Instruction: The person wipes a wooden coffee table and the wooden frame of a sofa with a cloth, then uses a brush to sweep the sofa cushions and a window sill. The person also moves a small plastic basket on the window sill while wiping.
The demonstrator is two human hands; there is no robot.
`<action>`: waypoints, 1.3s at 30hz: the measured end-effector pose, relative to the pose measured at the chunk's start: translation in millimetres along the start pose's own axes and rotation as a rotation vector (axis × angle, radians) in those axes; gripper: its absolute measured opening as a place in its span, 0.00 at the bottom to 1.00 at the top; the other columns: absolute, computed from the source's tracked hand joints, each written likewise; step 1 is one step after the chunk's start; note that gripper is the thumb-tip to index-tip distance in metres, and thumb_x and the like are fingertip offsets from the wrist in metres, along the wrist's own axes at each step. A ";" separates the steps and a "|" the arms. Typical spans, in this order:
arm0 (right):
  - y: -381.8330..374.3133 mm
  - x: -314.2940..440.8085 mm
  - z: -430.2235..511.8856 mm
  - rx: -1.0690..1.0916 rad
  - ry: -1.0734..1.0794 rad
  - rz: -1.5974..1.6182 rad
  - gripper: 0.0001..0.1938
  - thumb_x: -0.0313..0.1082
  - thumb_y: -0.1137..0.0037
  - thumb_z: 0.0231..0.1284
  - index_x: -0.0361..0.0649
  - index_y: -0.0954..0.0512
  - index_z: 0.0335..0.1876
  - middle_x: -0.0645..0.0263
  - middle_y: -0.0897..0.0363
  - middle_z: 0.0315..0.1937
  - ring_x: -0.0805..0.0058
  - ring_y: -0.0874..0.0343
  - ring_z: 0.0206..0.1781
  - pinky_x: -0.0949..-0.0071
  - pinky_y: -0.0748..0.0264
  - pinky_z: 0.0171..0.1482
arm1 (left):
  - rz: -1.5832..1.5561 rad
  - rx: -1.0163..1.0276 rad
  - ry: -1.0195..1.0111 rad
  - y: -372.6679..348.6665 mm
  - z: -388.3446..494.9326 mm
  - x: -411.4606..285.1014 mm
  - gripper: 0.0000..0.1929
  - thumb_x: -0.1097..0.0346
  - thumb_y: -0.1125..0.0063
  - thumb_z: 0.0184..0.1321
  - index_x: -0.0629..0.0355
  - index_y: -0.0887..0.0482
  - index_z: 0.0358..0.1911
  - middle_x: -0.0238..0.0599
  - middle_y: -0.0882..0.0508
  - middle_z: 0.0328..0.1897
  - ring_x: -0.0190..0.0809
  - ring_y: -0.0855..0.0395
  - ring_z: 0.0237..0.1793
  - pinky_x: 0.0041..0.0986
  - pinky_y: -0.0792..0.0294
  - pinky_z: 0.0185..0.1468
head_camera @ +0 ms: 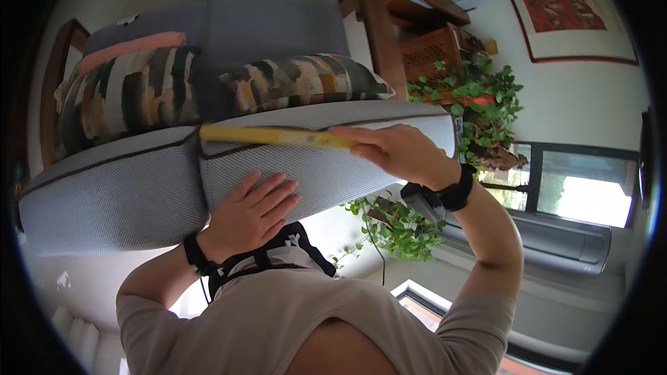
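Note:
My right hand (404,155) grips one end of a long, narrow yellow tool (260,135), motion-blurred so that its exact kind is unclear. The tool lies across the top of a grey backrest cushion (323,177) with mesh fabric and dark piping, its far end near the seam with the neighbouring cushion (114,198). Against the same cushion's mesh face rests my left hand (255,211), palm down with fingers apart, holding nothing. A black band circles each wrist.
Beyond the cushions, two patterned pillows (135,88) (307,80) and a folded pink cloth (133,49) lie on a grey sofa seat (276,26). A wooden armrest (380,36) stands at right, near leafy potted plants (484,94). More trailing leaves (401,234) hang below my right wrist.

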State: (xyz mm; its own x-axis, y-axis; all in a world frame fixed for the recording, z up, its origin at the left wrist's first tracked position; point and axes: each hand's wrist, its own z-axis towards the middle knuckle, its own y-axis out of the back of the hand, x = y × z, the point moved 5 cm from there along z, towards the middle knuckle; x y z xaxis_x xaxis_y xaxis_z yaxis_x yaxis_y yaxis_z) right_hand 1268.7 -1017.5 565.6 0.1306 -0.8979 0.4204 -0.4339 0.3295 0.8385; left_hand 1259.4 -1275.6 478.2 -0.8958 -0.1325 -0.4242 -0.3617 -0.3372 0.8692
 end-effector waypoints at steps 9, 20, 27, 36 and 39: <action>119.3 -163.7 -87.4 0.422 -0.881 -0.788 0.16 0.45 0.60 0.71 0.57 0.26 0.58 0.62 0.19 0.30 0.68 0.19 0.29 0.62 0.26 0.31 | 0.007 -0.032 0.007 -4.9 -4.6 4.1 0.24 0.54 0.49 0.61 0.49 0.27 0.62 0.29 0.33 0.70 0.36 0.40 0.71 0.39 0.53 0.74; 8.6 -123.7 89.6 0.473 -0.280 0.048 0.17 0.46 0.60 0.72 0.52 0.25 0.58 0.64 0.24 0.28 0.75 0.27 0.31 0.73 0.29 0.37 | 0.038 -0.062 0.040 1.8 2.7 2.6 0.20 0.62 0.48 0.58 0.46 0.19 0.55 0.26 0.24 0.63 0.35 0.32 0.66 0.37 0.49 0.73; 97.3 -323.3 -167.0 0.253 -1.124 -0.823 0.14 0.42 0.57 0.66 0.51 0.22 0.49 0.61 0.17 0.37 0.61 0.17 0.40 0.59 0.21 0.41 | 0.067 -0.172 0.049 -1.3 7.9 -0.8 0.15 0.65 0.51 0.58 0.47 0.13 0.44 0.28 0.17 0.53 0.37 0.24 0.59 0.38 0.44 0.69; -100.4 -114.0 -202.9 -0.458 -0.625 0.145 0.22 0.38 0.53 0.67 0.62 0.34 0.67 0.55 0.19 0.33 0.61 0.18 0.32 0.65 0.22 0.32 | 0.138 -0.146 0.030 -7.1 10.3 -6.7 0.15 0.66 0.51 0.56 0.51 0.13 0.43 0.34 0.17 0.53 0.45 0.25 0.60 0.43 0.45 0.69; -106.9 -178.3 -294.8 -0.657 -1.097 -0.037 0.20 0.43 0.54 0.68 0.59 0.33 0.65 0.55 0.18 0.30 0.55 0.21 0.24 0.60 0.25 0.26 | 0.139 -0.090 0.034 -10.9 7.5 -7.4 0.16 0.65 0.56 0.60 0.56 0.16 0.46 0.39 0.20 0.57 0.50 0.28 0.63 0.47 0.46 0.69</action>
State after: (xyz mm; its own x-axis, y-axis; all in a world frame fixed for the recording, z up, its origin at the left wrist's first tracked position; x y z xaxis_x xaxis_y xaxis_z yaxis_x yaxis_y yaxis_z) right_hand 1554.6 -806.5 503.1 -0.8036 -0.5756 0.1515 0.1151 0.0994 0.9884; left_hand 1268.0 -1264.0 473.8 -0.9257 -0.2148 -0.3113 -0.2090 -0.3957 0.8943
